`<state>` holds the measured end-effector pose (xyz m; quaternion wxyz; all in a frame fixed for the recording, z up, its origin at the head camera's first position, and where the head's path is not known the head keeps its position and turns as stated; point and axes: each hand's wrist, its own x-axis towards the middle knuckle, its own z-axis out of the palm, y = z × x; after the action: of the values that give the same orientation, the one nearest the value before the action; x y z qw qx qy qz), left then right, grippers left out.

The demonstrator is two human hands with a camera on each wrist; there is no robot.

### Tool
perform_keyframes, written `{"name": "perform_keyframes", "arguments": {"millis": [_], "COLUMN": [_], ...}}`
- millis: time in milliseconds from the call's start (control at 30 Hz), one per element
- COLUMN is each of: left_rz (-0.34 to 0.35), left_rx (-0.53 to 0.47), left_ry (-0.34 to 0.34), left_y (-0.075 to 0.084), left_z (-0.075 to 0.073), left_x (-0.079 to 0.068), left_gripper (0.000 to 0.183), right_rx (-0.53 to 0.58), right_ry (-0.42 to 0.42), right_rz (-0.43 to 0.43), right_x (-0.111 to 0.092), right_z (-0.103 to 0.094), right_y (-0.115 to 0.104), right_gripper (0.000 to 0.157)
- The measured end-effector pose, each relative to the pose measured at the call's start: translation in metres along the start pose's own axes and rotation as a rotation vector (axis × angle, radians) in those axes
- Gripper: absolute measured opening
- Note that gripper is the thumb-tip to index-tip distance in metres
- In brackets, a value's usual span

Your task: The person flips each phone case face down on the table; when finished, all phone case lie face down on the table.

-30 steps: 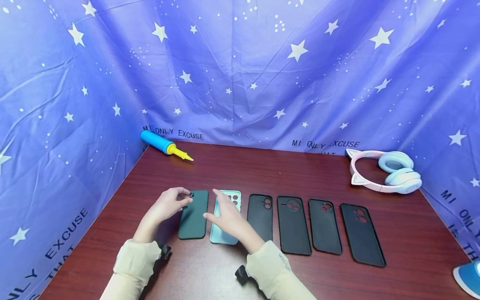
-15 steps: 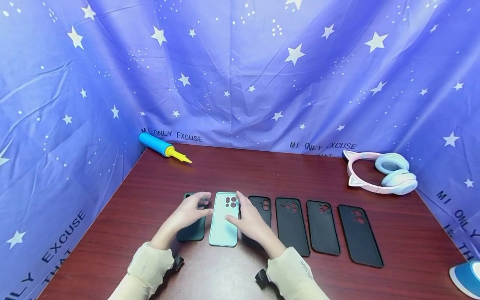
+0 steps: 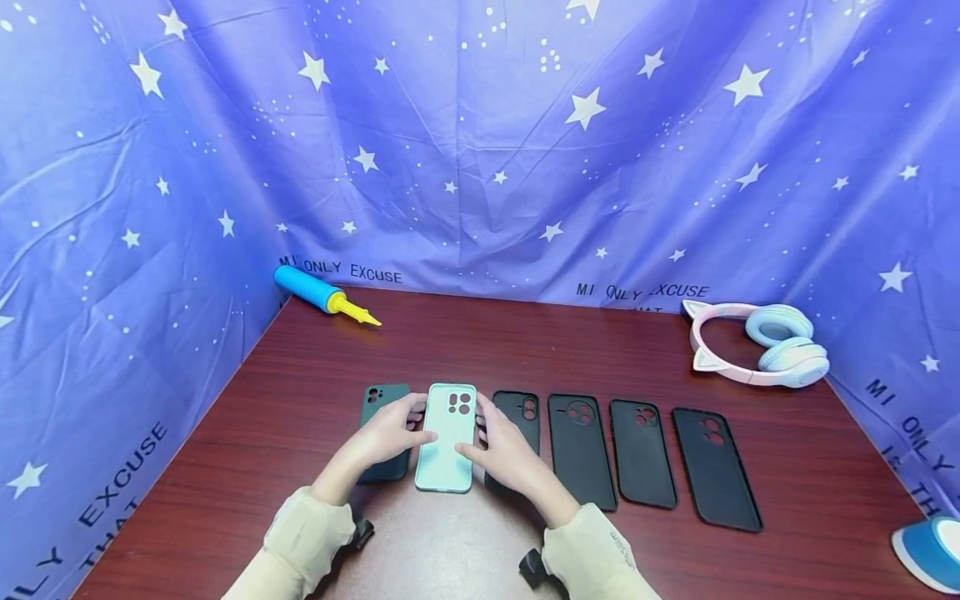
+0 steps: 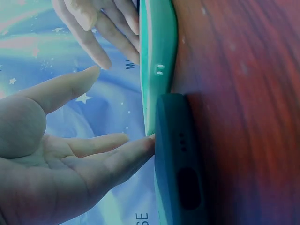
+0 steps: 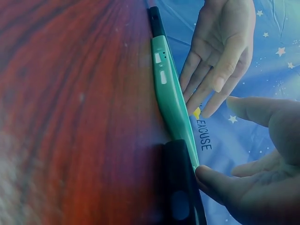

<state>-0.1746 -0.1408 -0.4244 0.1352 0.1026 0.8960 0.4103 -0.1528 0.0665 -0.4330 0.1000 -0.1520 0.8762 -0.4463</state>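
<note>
A mint-green phone case [image 3: 446, 454] lies between my hands, its camera cutouts at the top right. My left hand [image 3: 388, 433] reaches over the dark green phone case [image 3: 393, 467], fingertips at the mint case's left edge and thumb over its near side. On the other side, my right hand [image 3: 508, 450] has its fingertips by the right edge, partly covering a black phone case [image 3: 517, 408]. Both wrist views show thumbs spread away from extended fingers, with fingertips right at the edges of the mint case [image 4: 158, 47] and its neighbours.
Further right in the row lie three more black phone cases, the nearest [image 3: 585, 458] among them. A blue and yellow hand pump [image 3: 318, 292] lies at the back left, cat-ear headphones [image 3: 757, 342] at the back right. A blue and white object [image 3: 930, 554] stands at the right edge.
My left hand has moved right from the dark green case to the mint case. My right hand has shifted off the mint case to its right edge, and both hands have lowered beside it.
</note>
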Motion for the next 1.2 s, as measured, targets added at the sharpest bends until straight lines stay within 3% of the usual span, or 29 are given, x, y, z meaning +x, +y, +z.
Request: {"name": "perform_keyframes", "arguments": {"millis": [433,1200], "left_rz": [-0.024,-0.054], "left_rx": [0.0,-0.137], "left_ry": [0.005,0.125], "left_y": [0.0012,0.0017], "left_z": [0.0007,0.0025], "left_x": [-0.0006,-0.002], "left_gripper": [0.056,0.052], "right_rx": [0.01,-0.025], "right_ry": [-0.007,-0.003], "right_rz": [-0.011,0.007], "right_x": [0.0007,0.0021], "right_z": [0.0021,0.0021], "right_y": [0.0019,0.0026], "right_gripper": [0.081,0.079]}}
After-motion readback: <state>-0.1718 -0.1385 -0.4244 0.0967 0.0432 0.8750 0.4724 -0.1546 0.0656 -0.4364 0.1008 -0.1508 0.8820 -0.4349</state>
